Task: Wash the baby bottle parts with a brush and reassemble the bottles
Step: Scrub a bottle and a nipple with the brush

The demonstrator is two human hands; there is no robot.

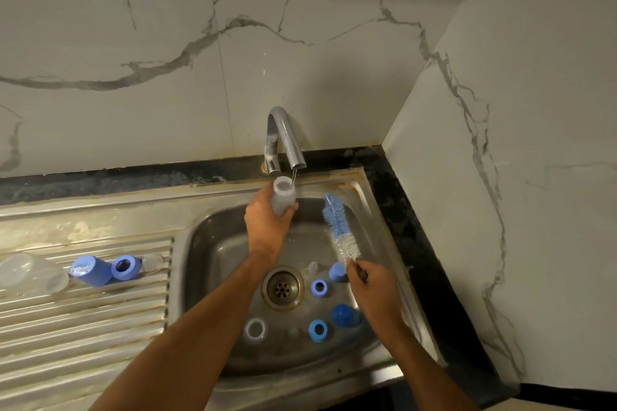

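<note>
Right hand (371,287) gripping brush (339,227); left hand (267,223) clasping clear bottle (283,195) under tap stream (293,178), above parts-strewn sink (213,243).

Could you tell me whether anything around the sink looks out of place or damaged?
Only wear: rusty staining along the sink's back rim by the tap. The loose parts in the basin suit mid-wash.

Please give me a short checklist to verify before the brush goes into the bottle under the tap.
1. Left hand grips the bottle: ok.
2. Bottle mouth faces up, uncovered: ok.
3. Water runs from the tap into the bottle: ok.
4. Right hand holds the brush by its handle: ok.
5. Brush tip lined up with the mouth: not ok, it is off to the side.
6. Bottle full enough: cannot tell.
</note>
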